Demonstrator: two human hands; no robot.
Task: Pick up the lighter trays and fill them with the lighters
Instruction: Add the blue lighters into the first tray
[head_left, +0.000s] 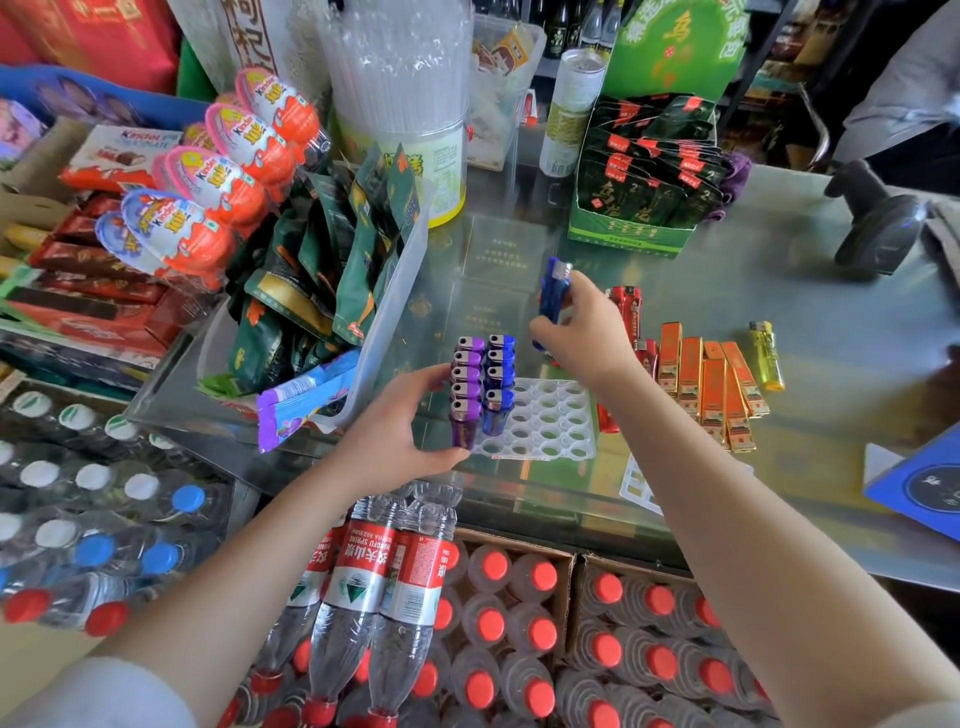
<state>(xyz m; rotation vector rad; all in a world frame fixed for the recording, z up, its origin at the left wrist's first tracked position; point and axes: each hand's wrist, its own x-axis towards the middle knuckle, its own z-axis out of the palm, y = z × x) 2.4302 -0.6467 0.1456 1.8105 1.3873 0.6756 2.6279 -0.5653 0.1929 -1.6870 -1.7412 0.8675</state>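
While partly filled, tray (545, 421) flat on table (810, 291), centre of view: white, rows of round sockets. Left column holding purple lighters (466, 384); second column holding blue lighters (500, 379), with one gap apparently open between the upper group and the nearest one; remaining sockets to the right vacant.

Left hand (400, 431) curled against the tray's left edge, fingers and thumb around the purple row, steadying it. Right hand (582, 327) raised above and behind the tray, pinching a blue lighter (553, 291), metal cap upward, clear of the sockets.

Step in hand, as judged: filling, early stage; carried lighter in transit toward a socket. Next move calls for turning the lighter upright, base down, aligning it over a vacant socket in or beside the blue column, then pressing straight in while the left hand keeps the tray from sliding.

Stock to the right on the table: red lighters (628, 312) just beyond the right wrist, orange lighters (711, 379) fanned out, a lone yellow lighter (766, 353) farther off. Second tray (636, 483) partly hidden under the right forearm, near the table edge.

Snack displays at left; bottled water (395, 582) below the table.
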